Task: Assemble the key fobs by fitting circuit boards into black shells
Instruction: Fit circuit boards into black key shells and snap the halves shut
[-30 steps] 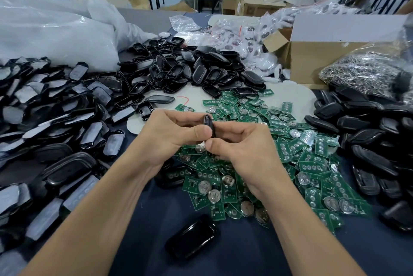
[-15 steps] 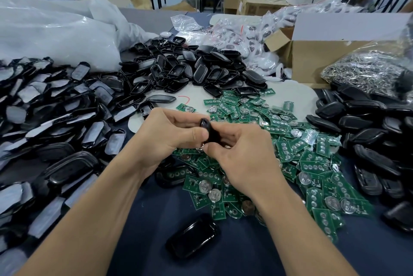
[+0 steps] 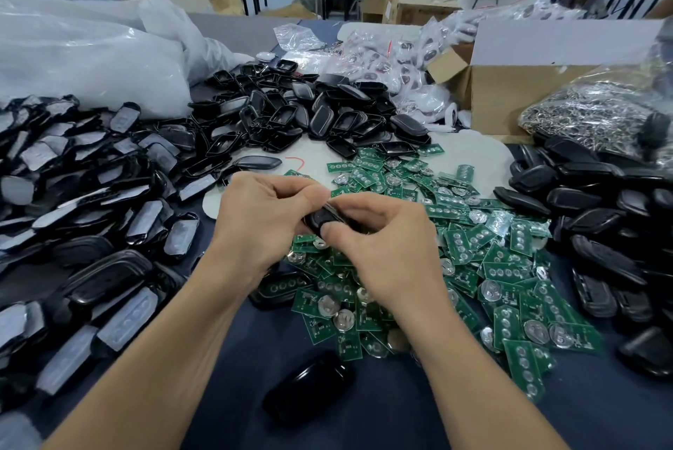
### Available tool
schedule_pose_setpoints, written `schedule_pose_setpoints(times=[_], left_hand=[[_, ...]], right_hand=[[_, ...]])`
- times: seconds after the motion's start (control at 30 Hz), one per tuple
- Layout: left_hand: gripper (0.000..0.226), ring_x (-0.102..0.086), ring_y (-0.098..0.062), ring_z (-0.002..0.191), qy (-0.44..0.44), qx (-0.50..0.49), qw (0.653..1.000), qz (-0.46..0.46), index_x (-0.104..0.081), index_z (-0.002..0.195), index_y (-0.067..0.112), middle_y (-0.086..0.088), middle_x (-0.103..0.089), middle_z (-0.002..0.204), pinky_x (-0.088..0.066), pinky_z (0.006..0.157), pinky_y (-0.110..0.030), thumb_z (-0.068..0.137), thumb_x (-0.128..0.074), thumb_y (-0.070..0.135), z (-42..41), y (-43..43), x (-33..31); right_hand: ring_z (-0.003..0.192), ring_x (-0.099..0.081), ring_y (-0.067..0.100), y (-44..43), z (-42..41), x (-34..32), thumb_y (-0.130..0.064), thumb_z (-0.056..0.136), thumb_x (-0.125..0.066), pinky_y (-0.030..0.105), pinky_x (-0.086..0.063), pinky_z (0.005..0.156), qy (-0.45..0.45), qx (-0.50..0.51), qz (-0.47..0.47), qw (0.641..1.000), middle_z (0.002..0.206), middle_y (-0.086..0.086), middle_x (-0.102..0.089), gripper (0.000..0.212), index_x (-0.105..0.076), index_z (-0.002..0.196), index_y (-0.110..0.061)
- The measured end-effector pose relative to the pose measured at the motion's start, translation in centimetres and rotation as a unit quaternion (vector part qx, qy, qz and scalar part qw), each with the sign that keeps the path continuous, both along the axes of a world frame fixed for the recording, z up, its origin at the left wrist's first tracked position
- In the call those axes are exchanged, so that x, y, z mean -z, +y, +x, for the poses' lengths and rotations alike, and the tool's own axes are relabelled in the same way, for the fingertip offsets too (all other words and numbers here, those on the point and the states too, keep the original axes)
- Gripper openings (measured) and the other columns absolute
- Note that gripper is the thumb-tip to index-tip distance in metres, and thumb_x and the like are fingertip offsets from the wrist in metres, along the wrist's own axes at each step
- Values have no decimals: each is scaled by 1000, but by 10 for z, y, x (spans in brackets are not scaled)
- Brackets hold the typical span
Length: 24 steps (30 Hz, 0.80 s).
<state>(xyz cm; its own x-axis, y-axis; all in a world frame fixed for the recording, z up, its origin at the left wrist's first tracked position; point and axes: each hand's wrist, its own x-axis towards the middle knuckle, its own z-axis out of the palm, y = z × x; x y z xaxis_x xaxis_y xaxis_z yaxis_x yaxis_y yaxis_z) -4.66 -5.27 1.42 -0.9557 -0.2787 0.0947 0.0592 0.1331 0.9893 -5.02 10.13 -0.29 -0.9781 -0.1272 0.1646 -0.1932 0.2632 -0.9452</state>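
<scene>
Counter (image 3: 364, 420): dark blue and wide, with piles over most of it.
White bag (image 3: 91, 63): big, soft and puffy, at the far left, behind the left pile.
Box (image 3: 510, 100): brown card, open on top, at the back right.
Left pile (image 3: 91, 231): lots of black shells with pale grey pads in them, all down the left side.
Right pile (image 3: 601, 216): black shells, smooth side up, heaped down the right side.
Back pile (image 3: 309, 114): open black shells, in the middle at the back, past the boards.
Boards (image 3: 491, 267): a big green heap, many with a round silver battery, spread in the middle and to the right, under the hands.
Ring bag (image 3: 590, 111): a clear bag full of shiny metal rings, in front of the box, above the right pile.
Left hand (image 3: 262, 223): fingers curled, holding the left end of the fob, thumb on top.
Right hand (image 3: 389, 253): fingers curled over the right end of the fob, thumb pressed on its near side.
Lone shell (image 3: 309, 384): black and shiny, lying by itself on the counter between the two arms.
Fob (image 3: 320, 218): small and black, held up between both hands, tilted, in the air over the near left part of the boards. Whether a board is inside it, I cannot tell.
</scene>
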Motion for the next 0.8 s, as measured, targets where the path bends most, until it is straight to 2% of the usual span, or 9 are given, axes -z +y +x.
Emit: schedule_pose_setpoints(times=[0.07,0.1,0.17,0.27,0.4,0.5,0.67,0.8], left_hand=[[20,-76,-26,67,15,36,999,10,-84,75,14,-14,-78,75,-63,63,-28,90,-76,2,1,-4,-2],[18,-77,-30,71,25,55,998,11,-84,78,11,-16,-79,78,-64,66,-30,90,-75,1,2,-6,-4],[16,-78,-29,77,34,82,996,15,-85,81,12,-15,-79,82,-64,69,-29,91,-74,5,3,-7,-6],[13,-79,-20,85,-6,102,995,7,-86,87,24,-6,-81,88,-62,68,-23,89,-77,14,5,-5,-5],[16,-79,-17,82,-15,123,992,7,-86,90,26,-7,-81,85,-60,69,-21,85,-80,13,4,-4,-3],[15,-79,-19,78,9,118,992,31,-85,87,26,-6,-81,82,-61,69,-22,73,-80,23,5,-3,-6],[23,-79,-23,78,34,98,994,26,-84,85,21,-8,-81,81,-63,70,-25,82,-79,-1,5,2,-2],[21,-79,-22,90,74,119,989,52,-83,87,16,-7,-81,89,-62,79,-25,77,-78,-2,5,4,-4]], right_hand=[[80,-76,9,5,-5,-1,-15,80,-85,37,-62,78,-72,-17,-76,994,82,-11,-80,19,-82,86,-32],[79,-77,14,7,-6,-2,-12,80,-85,42,-62,78,-91,-23,-99,991,82,-5,-80,17,-83,85,-29],[77,-77,17,9,-6,-5,-9,78,-87,38,-62,76,-92,-13,-125,988,80,-1,-80,17,-83,83,-24],[75,-78,14,10,-4,-6,-9,77,-88,33,-63,74,-39,18,-112,993,78,-6,-80,16,-83,82,-24],[74,-77,5,9,-1,-7,-10,77,-89,25,-63,71,16,30,-76,997,77,-14,-79,20,-83,86,-27],[71,-75,2,8,2,-7,-10,78,-89,20,-61,69,45,42,-66,996,76,-17,-78,21,-83,85,-28],[69,-75,5,9,1,-7,-10,76,-91,23,-62,66,41,44,-78,995,73,-14,-77,23,-82,81,-30],[74,-76,7,14,-4,-9,-9,73,-90,19,-59,67,30,20,-98,995,77,-11,-79,23,-81,83,-28]])
